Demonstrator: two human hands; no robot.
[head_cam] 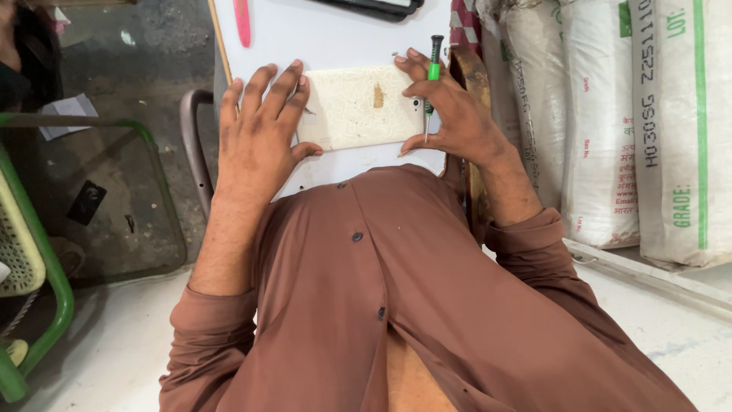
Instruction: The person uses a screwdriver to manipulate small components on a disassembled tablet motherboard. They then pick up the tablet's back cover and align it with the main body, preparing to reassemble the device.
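View: we look down from a head camera over a brown buttoned shirt [396,290] at both of our hands on a white table [335,30].
Phone: a flat cream-coloured phone [358,107] lies back upward at the table's near edge, between our hands, with a small brownish mark near its middle.
Left hand: our left hand [259,130] lies flat with fingers spread, pressing on the phone's left end; it pins the phone and does not grip it.
Right hand: our right hand [450,114] pinches a slim green-handled screwdriver [432,72] upright, with its thin tip pointing down at the phone's right edge.
Handling: we judge the phone light, stiff, smooth and rather slippery, and its back cover easy to crack; holding it by the long edges, or flat under the palm, looks safest.
Nearby: a pink tool [242,21] and a dark flat device [381,8] lie farther back on the table.
Right side: white woven sacks [656,130] stand stacked against the table.
Left side: a green-framed chair [34,252] stands on the grey floor.
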